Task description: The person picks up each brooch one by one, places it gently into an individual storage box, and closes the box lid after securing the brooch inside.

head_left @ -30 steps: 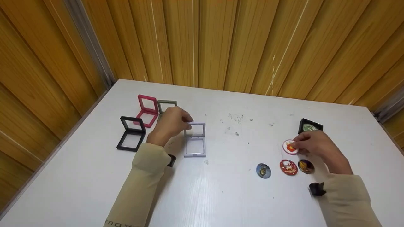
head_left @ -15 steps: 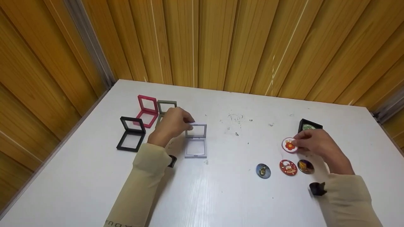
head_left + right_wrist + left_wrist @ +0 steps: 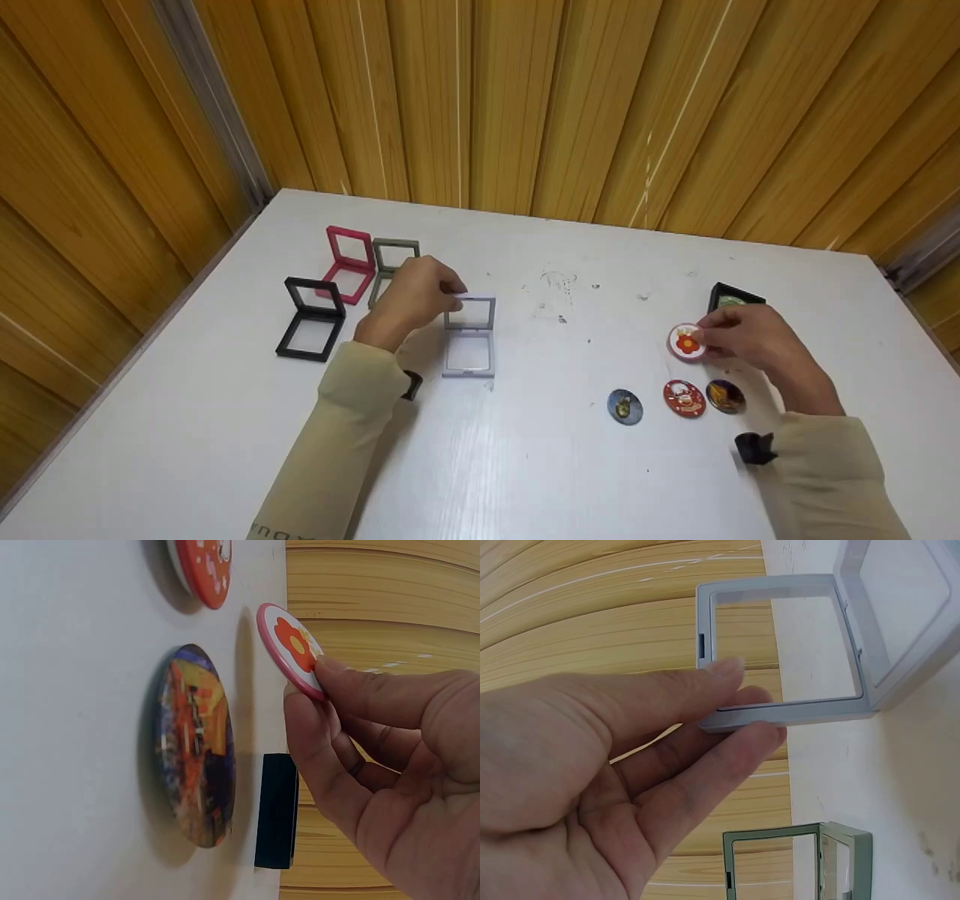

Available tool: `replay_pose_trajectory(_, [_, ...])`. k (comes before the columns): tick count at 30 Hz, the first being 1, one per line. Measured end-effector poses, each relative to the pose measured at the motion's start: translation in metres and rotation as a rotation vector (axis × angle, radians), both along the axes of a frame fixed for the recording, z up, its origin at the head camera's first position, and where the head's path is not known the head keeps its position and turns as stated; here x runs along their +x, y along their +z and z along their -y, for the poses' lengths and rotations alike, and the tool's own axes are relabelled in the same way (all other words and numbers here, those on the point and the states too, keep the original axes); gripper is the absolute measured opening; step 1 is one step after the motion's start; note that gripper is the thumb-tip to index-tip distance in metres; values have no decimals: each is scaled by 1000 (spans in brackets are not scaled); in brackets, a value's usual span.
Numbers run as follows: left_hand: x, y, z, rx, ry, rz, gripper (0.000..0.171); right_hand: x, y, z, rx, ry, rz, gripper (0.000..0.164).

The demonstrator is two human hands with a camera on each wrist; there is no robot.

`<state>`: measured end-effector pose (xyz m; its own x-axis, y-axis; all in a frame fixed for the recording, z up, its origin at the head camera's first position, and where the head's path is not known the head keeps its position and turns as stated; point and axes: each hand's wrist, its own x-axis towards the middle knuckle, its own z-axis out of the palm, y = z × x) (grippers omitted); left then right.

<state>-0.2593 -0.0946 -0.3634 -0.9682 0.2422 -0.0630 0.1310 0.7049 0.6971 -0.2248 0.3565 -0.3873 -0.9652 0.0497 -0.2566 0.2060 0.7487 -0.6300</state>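
Observation:
Between thumb and fingers, my left hand pinches the raised half of a pale lilac hinged display frame. The frame stands opened out on the table, its lower half flat; clear film fills both halves, as the left wrist view shows of the frame. On the right, my right hand pinches a round badge with a pink rim and a red flower on white. In the right wrist view the badge is lifted off the table, its printed face tilted.
Opened frames in black, pink-red and green stand at the left. Near my right hand lie a blue badge, a red badge and a dark orange badge. Behind it is a black box with something green inside.
The lilac frame has slid slightly right along with my left hand. My right hand has raised the flower badge a little and turned it more upright.

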Motion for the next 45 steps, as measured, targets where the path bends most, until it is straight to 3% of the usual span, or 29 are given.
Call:
replay_pose_trajectory(21, [6, -3, -17, -11, -46, -49, 21, 2, 7, 8, -48, 15, -14, 41])
replay_pose_trajectory(30, [6, -5, -23, 0, -104, -71, 21, 3, 9, 13, -61, 23, -11, 38])
replay_pose_trajectory(45, [11, -6, -32, 0, -98, -81, 19, 4, 13, 26, -75, 26, 4, 35])
